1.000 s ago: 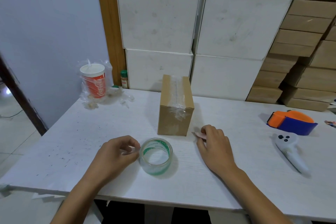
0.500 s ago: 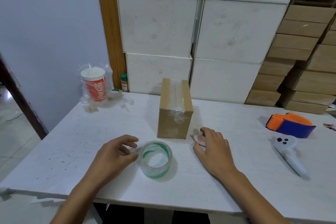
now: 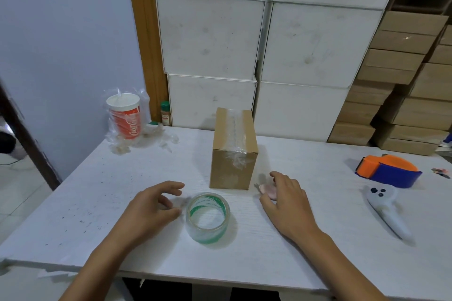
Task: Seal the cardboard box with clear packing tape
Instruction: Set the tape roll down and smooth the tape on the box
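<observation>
A cardboard box (image 3: 233,151) stands mid-table (image 3: 73,203), clear tape along its top seam and crumpled over its near face. A tape roll (image 3: 208,217) lies flat toward the near edge. The left hand (image 3: 151,210) hovers just beside it, fingers loosely curled; the right hand (image 3: 286,205) rests over a small pink object (image 3: 266,189), possibly a cutter. A tape dispenser (image 3: 389,171) and white controller (image 3: 384,208) sit near the right edge, a wrapped cup (image 3: 126,117) at the far left corner
</observation>
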Demonstrator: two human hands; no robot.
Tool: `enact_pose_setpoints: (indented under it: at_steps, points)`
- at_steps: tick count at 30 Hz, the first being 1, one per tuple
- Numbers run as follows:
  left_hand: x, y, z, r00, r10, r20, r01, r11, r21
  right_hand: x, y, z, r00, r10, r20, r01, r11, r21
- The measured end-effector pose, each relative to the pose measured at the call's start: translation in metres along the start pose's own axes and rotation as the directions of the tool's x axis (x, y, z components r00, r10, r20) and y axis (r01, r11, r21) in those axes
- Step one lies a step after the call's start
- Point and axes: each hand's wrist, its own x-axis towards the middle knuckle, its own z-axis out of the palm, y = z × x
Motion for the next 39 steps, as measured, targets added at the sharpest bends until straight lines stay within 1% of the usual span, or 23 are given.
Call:
enact_pose_setpoints:
  at_steps: [2, 4, 6, 8, 9, 11, 14, 18, 21, 25, 28, 30, 33, 36, 39]
  points:
    - [0.004, 0.003, -0.009, 1.000, 0.023, 0.008, -0.023, 1.000, 0.005, 0.000, -0.003, -0.007, 1.000, 0.001, -0.032, 0.000, 1.000, 0.029]
    - [0.011, 0.012, -0.017, 0.995, 0.086, -0.040, -0.086, 0.996, 0.021, 0.000, -0.011, -0.017, 0.995, -0.007, -0.097, 0.016, 0.995, 0.096]
    - [0.019, 0.032, -0.019, 0.978, 0.177, -0.115, -0.176, 0.984, 0.016, 0.000, -0.024, -0.028, 0.979, -0.039, -0.200, 0.078, 0.979, 0.190]
    - [0.027, 0.059, -0.014, 0.947, 0.287, -0.146, -0.290, 0.957, 0.002, 0.002, -0.039, -0.039, 0.955, -0.104, -0.279, 0.170, 0.959, 0.225]
    - [0.031, 0.070, -0.010, 0.928, 0.343, -0.145, -0.346, 0.938, 0.003, 0.005, -0.045, -0.042, 0.945, -0.146, -0.292, 0.216, 0.950, 0.224]
    - [0.042, 0.086, -0.001, 0.887, 0.438, -0.146, -0.438, 0.898, 0.032, 0.011, -0.057, -0.045, 0.936, -0.220, -0.274, 0.281, 0.937, 0.208]
    - [0.059, 0.098, 0.011, 0.847, 0.520, -0.112, -0.512, 0.854, 0.095, 0.022, -0.068, -0.043, 0.929, -0.288, -0.234, 0.327, 0.933, 0.149]
    - [0.074, 0.098, 0.024, 0.835, 0.545, -0.081, -0.531, 0.835, 0.144, 0.031, -0.071, -0.037, 0.931, -0.312, -0.192, 0.339, 0.932, 0.129]
    - [0.079, 0.092, 0.028, 0.823, 0.557, -0.106, -0.540, 0.827, 0.157, 0.033, -0.070, -0.034, 0.910, -0.341, -0.237, 0.377, 0.918, 0.127]
    - [0.083, 0.089, 0.030, 0.813, 0.566, -0.139, -0.547, 0.823, 0.151, 0.038, -0.065, -0.028, 0.905, -0.324, -0.277, 0.370, 0.919, 0.135]
    - [0.086, 0.086, 0.032, 0.797, 0.588, -0.140, -0.565, 0.807, 0.171, 0.044, -0.060, -0.024, 0.869, -0.358, -0.341, 0.420, 0.899, 0.126]
    - [0.087, 0.084, 0.033, 0.785, 0.603, -0.144, -0.578, 0.796, 0.181, 0.047, -0.058, -0.023, 0.858, -0.368, -0.359, 0.438, 0.888, 0.136]
    - [0.088, 0.085, 0.034, 0.777, 0.608, -0.163, -0.581, 0.792, 0.185, 0.050, -0.056, -0.020, 0.853, -0.372, -0.365, 0.444, 0.886, 0.136]
    - [0.087, 0.085, 0.034, 0.773, 0.619, -0.140, -0.593, 0.783, 0.187, 0.051, -0.057, -0.019, 0.858, -0.363, -0.363, 0.436, 0.888, 0.142]
    - [0.085, 0.086, 0.034, 0.774, 0.620, -0.133, -0.599, 0.783, 0.167, 0.047, -0.061, -0.023, 0.867, -0.376, -0.328, 0.433, 0.893, 0.120]
